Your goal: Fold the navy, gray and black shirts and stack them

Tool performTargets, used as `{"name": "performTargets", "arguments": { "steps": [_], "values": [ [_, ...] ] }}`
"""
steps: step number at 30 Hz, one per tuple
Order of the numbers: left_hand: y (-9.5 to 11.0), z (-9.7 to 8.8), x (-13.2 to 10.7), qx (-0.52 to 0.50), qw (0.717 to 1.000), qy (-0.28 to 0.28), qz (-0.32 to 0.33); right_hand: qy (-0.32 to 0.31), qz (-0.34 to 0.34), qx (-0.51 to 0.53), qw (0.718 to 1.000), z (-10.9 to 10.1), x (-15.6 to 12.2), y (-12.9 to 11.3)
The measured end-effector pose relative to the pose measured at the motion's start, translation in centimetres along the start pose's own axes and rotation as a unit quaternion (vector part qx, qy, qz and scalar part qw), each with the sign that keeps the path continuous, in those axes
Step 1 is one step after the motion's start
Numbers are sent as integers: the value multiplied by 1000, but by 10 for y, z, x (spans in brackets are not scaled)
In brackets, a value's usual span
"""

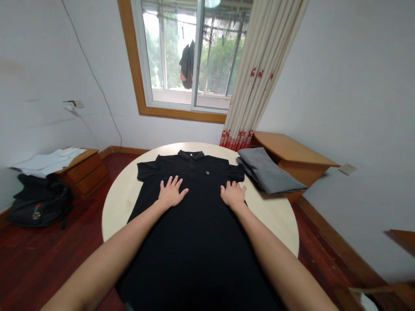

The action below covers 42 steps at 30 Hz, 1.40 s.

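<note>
A black polo shirt (197,224) lies spread front side up, its collar toward the window and a small white logo on the chest. My left hand (171,193) rests flat on the chest with its fingers spread. On the other side of the chest, near the sleeve, my right hand (232,193) presses down, fingers apart and slightly bent. Neither hand holds anything. The shirt's lower part reaches toward me, past the near side of the round table (119,203), and its hem runs out of sight below.
Folded grey cloth (270,170) lies on the table's right side, partly over its edge. A wooden desk (292,149) stands behind it. At the left are a small drawer cabinet (87,175) with papers and a black bag (40,201) on the floor. A curtain (259,73) hangs beside the window.
</note>
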<state>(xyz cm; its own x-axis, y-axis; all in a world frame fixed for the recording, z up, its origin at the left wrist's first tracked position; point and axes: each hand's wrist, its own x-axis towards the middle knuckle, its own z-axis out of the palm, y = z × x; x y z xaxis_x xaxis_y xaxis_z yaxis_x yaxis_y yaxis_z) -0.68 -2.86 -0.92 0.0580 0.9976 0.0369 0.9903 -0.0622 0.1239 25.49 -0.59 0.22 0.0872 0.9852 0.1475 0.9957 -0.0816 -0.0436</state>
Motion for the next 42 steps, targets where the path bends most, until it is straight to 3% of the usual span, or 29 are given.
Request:
{"name": "performTargets", "arguments": {
  "steps": [2, 4, 7, 13, 20, 26, 30, 33, 36, 39, 42],
  "values": [
    [-2, 0, 10, -2, 1000, -2, 8, 3, -34, -12, 999, -4, 6, -16],
    [-4, 1, 19, -1, 1000, 1, 13, 2, -113, 8, 994, -3, 14, -30],
    [-7, 4, 25, 1, 1000, 6, 17, -37, -185, 58, 980, 6, 29, -39],
    [-14, 5, 17, 1, 1000, 10, 17, -56, -134, 81, 986, 23, 43, -10],
    [-25, -1, -5, 17, 998, -5, -52, -52, -102, 56, 992, 22, 37, 27],
    [-37, -3, -37, 29, 995, -4, -93, -46, -98, 54, 993, 21, 28, 35],
    [-45, -5, -37, 20, 994, 28, -99, -40, -94, 61, 993, 20, 27, 35],
    [-67, -18, -18, 16, 984, 115, -133, -42, -95, 64, 993, 20, 28, 35],
    [-106, -36, 14, 3, 966, 171, -193, -47, -93, 69, 992, 20, 29, 35],
    [-149, -48, 48, -31, 953, 136, -270, -50, -91, 75, 992, 21, 31, 35],
    [-179, -49, 77, -40, 952, 90, -289, -52, -90, 82, 991, 22, 32, 35]
  ]
}}
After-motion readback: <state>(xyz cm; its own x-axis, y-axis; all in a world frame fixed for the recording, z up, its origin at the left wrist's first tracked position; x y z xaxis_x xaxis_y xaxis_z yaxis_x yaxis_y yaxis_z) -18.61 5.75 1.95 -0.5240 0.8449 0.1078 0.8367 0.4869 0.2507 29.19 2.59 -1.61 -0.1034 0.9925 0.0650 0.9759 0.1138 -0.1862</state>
